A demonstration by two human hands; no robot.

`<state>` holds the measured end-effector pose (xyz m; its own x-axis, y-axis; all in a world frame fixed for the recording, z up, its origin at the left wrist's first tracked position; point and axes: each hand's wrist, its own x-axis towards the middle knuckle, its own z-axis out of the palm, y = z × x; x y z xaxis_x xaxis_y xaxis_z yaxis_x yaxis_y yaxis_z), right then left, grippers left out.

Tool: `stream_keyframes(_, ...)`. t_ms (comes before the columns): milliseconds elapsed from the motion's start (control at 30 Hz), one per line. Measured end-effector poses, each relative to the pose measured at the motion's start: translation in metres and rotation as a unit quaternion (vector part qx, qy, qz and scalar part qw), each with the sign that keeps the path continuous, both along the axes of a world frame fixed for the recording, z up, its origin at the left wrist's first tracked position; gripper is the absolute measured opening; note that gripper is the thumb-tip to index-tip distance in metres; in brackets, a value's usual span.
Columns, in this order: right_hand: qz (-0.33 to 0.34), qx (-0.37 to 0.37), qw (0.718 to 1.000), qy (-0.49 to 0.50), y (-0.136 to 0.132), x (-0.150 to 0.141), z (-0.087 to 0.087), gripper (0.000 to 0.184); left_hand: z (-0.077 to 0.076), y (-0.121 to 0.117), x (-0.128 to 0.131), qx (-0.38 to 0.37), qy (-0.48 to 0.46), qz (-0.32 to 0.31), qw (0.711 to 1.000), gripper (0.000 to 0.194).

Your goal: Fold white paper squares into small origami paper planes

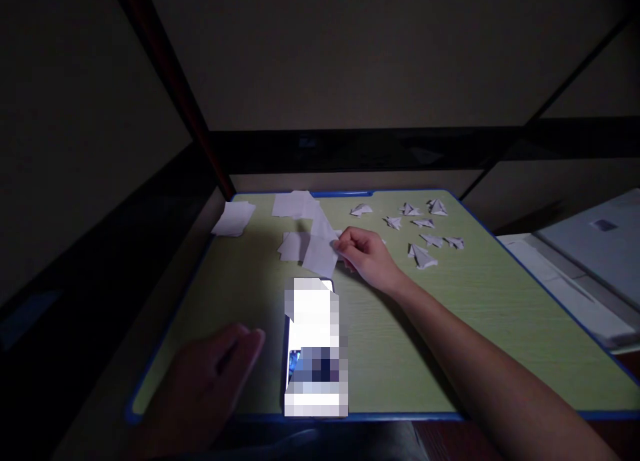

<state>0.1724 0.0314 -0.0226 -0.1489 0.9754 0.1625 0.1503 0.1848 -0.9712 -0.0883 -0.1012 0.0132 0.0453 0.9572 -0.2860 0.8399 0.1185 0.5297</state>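
Being pinched between the right hand's (361, 253) thumb and fingers, a partly folded paper sheet (321, 242) is held above the green tabletop (380, 341), while the empty left hand (213, 374) is held with fingers together beside the phone (313, 348).

Phone (311, 348) mostly hidden by pixelation
The near edge cuts off the right forearm (480, 341); the left hand (215, 374) looks blurred.

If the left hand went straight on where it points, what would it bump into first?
Most likely the glowing phone, though the left hand might pass over it; its height above the table is hard to judge.
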Motion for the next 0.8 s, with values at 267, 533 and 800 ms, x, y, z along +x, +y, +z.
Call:
stream_keyframes(267, -0.002, 0.010, 1.000, 0.005, -0.001, 0.002, 0.001, 0.029, 0.005, 0.018, 0.039, -0.081, 0.107, -0.098, 0.986, 0.055)
stream_keyframes(533, -0.002, 0.012, 1.000, -0.003, -0.002, 0.002, 0.002, 0.029, 0.002, 0.015, 0.044, -0.077, 0.141, -0.131, 0.978, 0.050)
stream_keyframes(800, -0.005, 0.005, 1.000, -0.008, -0.002, 0.002, 0.002, 0.029, 0.000, 0.012, 0.042, -0.071, 0.133, -0.126, 0.981, 0.050)
